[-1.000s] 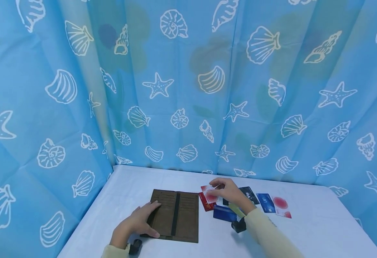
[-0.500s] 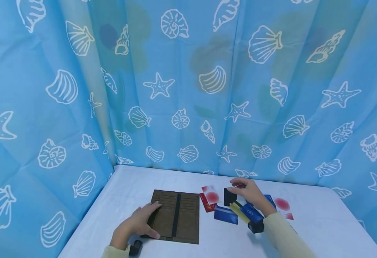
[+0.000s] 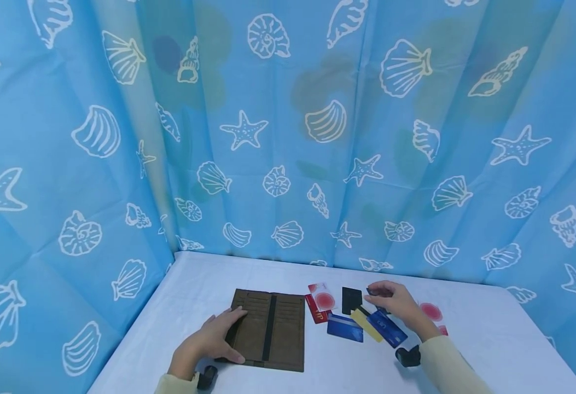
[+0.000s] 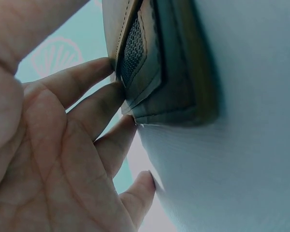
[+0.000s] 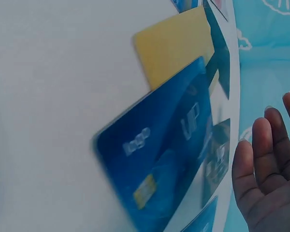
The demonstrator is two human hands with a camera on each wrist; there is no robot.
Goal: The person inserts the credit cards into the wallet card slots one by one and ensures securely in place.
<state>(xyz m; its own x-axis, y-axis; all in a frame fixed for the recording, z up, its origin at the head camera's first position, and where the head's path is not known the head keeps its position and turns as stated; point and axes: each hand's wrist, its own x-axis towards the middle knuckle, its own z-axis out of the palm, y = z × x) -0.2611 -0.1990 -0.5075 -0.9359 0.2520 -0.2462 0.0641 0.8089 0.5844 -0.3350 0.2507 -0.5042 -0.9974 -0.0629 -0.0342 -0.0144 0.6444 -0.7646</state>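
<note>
A brown wallet lies spread flat, a dark strap down its middle and card slots along both halves. My left hand rests at its left side, thumb by the lower edge; in the left wrist view the extended fingers touch the wallet's edge. Over the scattered cards is my right hand, its fingers slightly bent and no card showing in them. A blue VIP card overlaps a yellow card beneath that hand, and a dark VIP card lies close to the fingers.
Between wallet and right hand lie a red VIP card under a pink-and-white card, a dark blue card and a black card. Another pink-and-white card is farther right. A blue shell-print curtain stands behind the white table.
My right hand has moved right, off the pink-and-white card and past the black one, uncovering the black, yellow and blue VIP cards. The left hand stays on the wallet.
</note>
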